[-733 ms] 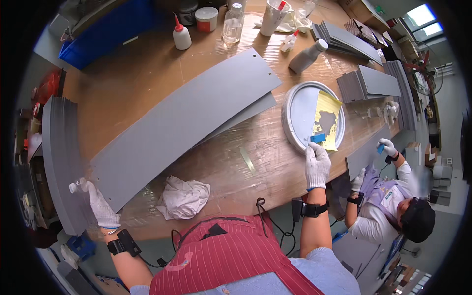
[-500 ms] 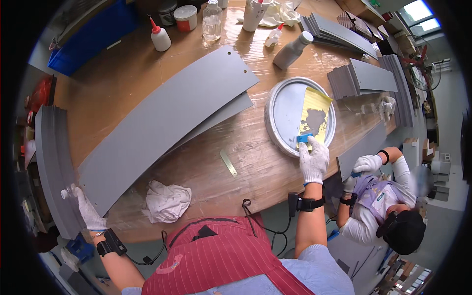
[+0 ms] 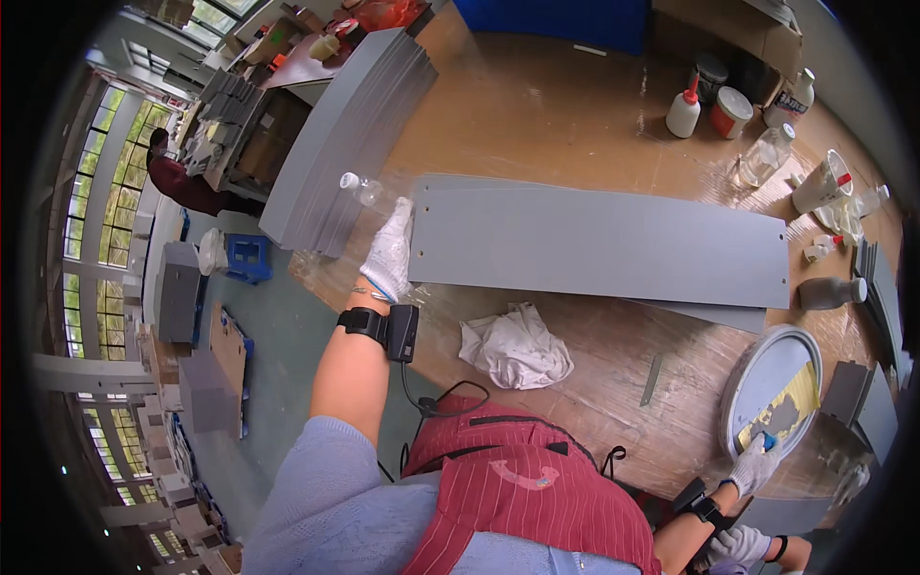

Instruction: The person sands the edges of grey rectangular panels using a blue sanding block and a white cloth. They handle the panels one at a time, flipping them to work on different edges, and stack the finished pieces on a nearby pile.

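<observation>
Blue block [image 3: 770,442] in the gloved right hand [image 3: 754,468]

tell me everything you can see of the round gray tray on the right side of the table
The round gray tray is shallow with a raised, paler rim; its material is unclear. It lies flat on the table. A yellow sheet, smeared with gray paste, lies across its right part, leaving the left bare. The gloved right hand, holding a small blue piece, is at its near edge; whether it touches the rim is unclear.
</observation>
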A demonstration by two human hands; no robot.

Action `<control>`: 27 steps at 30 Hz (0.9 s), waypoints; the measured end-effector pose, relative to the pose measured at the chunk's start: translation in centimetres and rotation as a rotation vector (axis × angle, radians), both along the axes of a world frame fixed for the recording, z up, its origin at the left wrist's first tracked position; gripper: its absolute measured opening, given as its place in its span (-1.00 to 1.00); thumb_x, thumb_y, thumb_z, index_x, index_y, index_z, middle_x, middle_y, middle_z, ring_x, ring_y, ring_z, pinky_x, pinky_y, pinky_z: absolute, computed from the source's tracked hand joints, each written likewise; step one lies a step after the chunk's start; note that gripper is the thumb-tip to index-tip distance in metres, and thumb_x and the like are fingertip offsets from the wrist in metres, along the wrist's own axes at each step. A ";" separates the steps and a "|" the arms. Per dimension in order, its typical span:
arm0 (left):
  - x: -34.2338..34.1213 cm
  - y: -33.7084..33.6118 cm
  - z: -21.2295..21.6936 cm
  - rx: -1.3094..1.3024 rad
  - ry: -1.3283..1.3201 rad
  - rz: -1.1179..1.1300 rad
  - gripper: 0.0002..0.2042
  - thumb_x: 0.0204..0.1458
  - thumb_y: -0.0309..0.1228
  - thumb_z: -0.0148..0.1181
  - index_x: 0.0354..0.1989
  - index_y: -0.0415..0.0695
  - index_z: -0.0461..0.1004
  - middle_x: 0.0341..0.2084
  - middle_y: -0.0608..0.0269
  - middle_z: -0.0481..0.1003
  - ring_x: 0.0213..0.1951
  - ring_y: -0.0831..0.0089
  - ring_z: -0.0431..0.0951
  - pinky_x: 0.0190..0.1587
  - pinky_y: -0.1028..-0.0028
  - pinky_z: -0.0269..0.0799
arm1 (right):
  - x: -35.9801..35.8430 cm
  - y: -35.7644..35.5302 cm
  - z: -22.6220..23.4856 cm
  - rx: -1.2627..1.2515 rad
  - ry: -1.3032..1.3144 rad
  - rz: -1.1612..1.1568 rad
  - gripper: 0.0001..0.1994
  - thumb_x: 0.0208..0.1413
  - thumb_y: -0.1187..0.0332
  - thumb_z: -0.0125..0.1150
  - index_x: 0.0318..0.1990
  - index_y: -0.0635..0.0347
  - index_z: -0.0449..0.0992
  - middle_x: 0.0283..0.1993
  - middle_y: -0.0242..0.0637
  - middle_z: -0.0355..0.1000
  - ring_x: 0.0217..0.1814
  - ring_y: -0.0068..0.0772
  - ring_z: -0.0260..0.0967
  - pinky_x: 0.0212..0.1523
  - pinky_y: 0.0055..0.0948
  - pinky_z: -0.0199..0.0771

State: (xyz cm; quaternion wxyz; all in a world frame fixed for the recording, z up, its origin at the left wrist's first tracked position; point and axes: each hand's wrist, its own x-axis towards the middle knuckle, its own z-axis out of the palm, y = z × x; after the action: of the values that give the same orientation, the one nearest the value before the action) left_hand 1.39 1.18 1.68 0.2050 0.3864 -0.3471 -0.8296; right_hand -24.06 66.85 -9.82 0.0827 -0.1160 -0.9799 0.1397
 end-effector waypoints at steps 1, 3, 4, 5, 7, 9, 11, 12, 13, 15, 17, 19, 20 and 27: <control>0.6 0.1 -0.4 0.020 0.030 -0.014 -0.47 0.35 0.06 -0.16 0.28 -0.08 0.31 0.10 0.15 0.45 0.10 0.32 0.48 0.13 0.32 0.47 | -0.1 0.4 0.3 -0.062 0.044 0.020 -0.55 0.20 0.24 0.27 0.19 0.22 0.45 0.07 -0.07 0.51 0.06 -0.13 0.47 0.10 -0.27 0.41; 0.9 0.4 -0.9 -0.045 -0.013 -0.006 -0.38 0.32 0.13 -0.17 0.29 -0.16 0.30 0.13 0.13 0.45 0.11 0.32 0.48 0.13 0.32 0.48 | -0.9 -0.9 2.2 -0.275 0.073 0.036 -0.59 0.26 0.28 0.20 0.22 0.21 0.43 0.04 -0.16 0.52 -0.02 -0.27 0.47 0.02 -0.37 0.42; 1.1 0.3 -0.7 -0.080 -0.038 -0.004 -0.33 0.31 0.17 -0.17 0.30 -0.20 0.29 0.14 0.13 0.45 0.12 0.33 0.49 0.13 0.32 0.48 | -0.9 -1.7 3.2 -0.427 0.052 0.043 -0.60 0.29 0.30 0.16 0.24 0.20 0.41 0.02 -0.20 0.51 -0.06 -0.36 0.45 -0.04 -0.43 0.43; 1.1 0.2 -0.5 -0.041 0.007 -0.019 -0.35 0.32 0.15 -0.17 0.31 -0.18 0.28 0.14 0.12 0.44 0.13 0.32 0.48 0.13 0.33 0.47 | -0.3 -2.7 5.0 -0.574 0.037 0.044 -0.61 0.32 0.32 0.13 0.26 0.19 0.40 0.01 -0.25 0.51 -0.11 -0.44 0.44 -0.10 -0.49 0.43; 1.3 0.1 -0.2 0.044 0.098 -0.062 -0.39 0.34 0.10 -0.18 0.32 -0.15 0.26 0.15 0.11 0.42 0.15 0.31 0.46 0.15 0.35 0.46 | 1.0 -7.1 9.9 -0.729 0.016 0.109 -0.61 0.34 0.37 0.08 0.29 0.21 0.34 -0.07 -0.36 0.46 -0.25 -0.65 0.33 -0.26 -0.65 0.33; 1.9 -0.6 -0.8 0.174 0.195 -0.111 -0.34 0.33 0.12 -0.18 0.34 -0.22 0.21 0.18 0.09 0.41 0.17 0.29 0.46 0.18 0.32 0.43 | 2.4 -11.0 13.8 -0.997 0.043 0.267 -0.61 0.33 0.39 0.08 0.28 0.24 0.33 -0.09 -0.37 0.44 -0.29 -0.68 0.29 -0.30 -0.68 0.29; 1.6 -0.5 -0.6 0.212 0.230 -0.117 -0.32 0.33 0.13 -0.19 0.34 -0.24 0.20 0.19 0.08 0.40 0.17 0.28 0.45 0.20 0.30 0.41 | 3.7 -15.1 17.2 -1.048 0.048 0.364 -0.61 0.28 0.46 0.08 0.25 0.29 0.33 -0.07 -0.35 0.40 -0.24 -0.66 0.29 -0.24 -0.65 0.31; 1.6 -0.8 -0.7 0.264 0.281 -0.132 -0.34 0.34 0.09 -0.16 0.35 -0.25 0.19 0.19 0.07 0.40 0.18 0.28 0.45 0.21 0.29 0.40 | 4.2 -17.4 18.5 -1.059 0.079 0.406 -0.60 0.26 0.48 0.07 0.25 0.29 0.33 -0.06 -0.34 0.40 -0.23 -0.65 0.29 -0.23 -0.65 0.31; 1.9 -0.9 -1.0 0.314 0.331 -0.142 -0.37 0.34 0.05 -0.13 0.35 -0.26 0.18 0.20 0.07 0.39 0.18 0.27 0.45 0.22 0.28 0.39 | 4.7 -19.9 19.7 -1.071 0.104 0.454 -0.59 0.24 0.50 0.07 0.24 0.29 0.34 -0.05 -0.33 0.40 -0.22 -0.65 0.29 -0.21 -0.64 0.31; 2.4 -1.2 -1.6 0.312 0.363 -0.179 -0.42 0.34 -0.07 -0.09 0.35 -0.27 0.17 0.20 0.06 0.39 0.18 0.27 0.45 0.23 0.28 0.38 | 6.0 -25.4 22.2 -1.045 0.066 0.589 -0.56 0.13 0.58 0.05 0.21 0.31 0.36 -0.03 -0.28 0.40 -0.18 -0.55 0.31 -0.14 -0.59 0.33; 2.9 -1.2 -2.4 0.199 0.327 -0.233 -0.49 0.34 -0.22 -0.05 0.36 -0.28 0.17 0.21 0.06 0.38 0.18 0.26 0.45 0.25 0.27 0.36 | 6.8 -30.1 22.7 -1.017 0.061 0.761 -0.55 0.10 0.59 0.04 0.19 0.31 0.38 -0.01 -0.25 0.40 -0.17 -0.50 0.32 -0.13 -0.57 0.35; 2.8 -1.4 -2.1 0.249 0.425 -0.283 -0.56 0.31 -0.42 -0.07 0.34 -0.30 0.21 0.20 0.06 0.39 0.21 0.28 0.42 0.28 0.29 0.33 | 8.4 -35.2 23.5 -1.042 0.007 0.824 -0.53 0.09 0.58 0.07 0.21 0.31 0.37 0.05 -0.18 0.43 -0.15 -0.45 0.38 -0.21 -0.53 0.40; 2.8 -1.4 -2.3 0.311 0.467 -0.277 -0.56 0.31 -0.44 -0.08 0.34 -0.30 0.21 0.20 0.06 0.39 0.22 0.29 0.41 0.29 0.29 0.31 | 9.4 -38.3 24.0 -1.050 -0.063 0.864 -0.51 0.07 0.60 0.10 0.22 0.31 0.37 0.06 -0.17 0.43 -0.11 -0.42 0.40 -0.16 -0.50 0.44; 3.2 -2.3 -2.6 0.482 0.632 -0.353 -0.45 0.21 -0.53 -0.04 0.40 -0.30 0.09 0.29 0.07 0.28 0.31 0.29 0.30 0.36 0.34 0.19 | 13.8 -54.2 22.0 -0.808 -0.305 1.104 -0.45 0.01 0.67 0.30 0.21 0.25 0.37 0.09 -0.20 0.46 0.12 -0.35 0.45 0.14 -0.34 0.48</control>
State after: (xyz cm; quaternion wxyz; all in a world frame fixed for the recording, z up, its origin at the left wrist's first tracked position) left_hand 4.59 -1.17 -0.95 0.0599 0.0850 -0.1246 -0.9867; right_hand -10.30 12.65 12.18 -0.1884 0.3587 -0.7676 0.4966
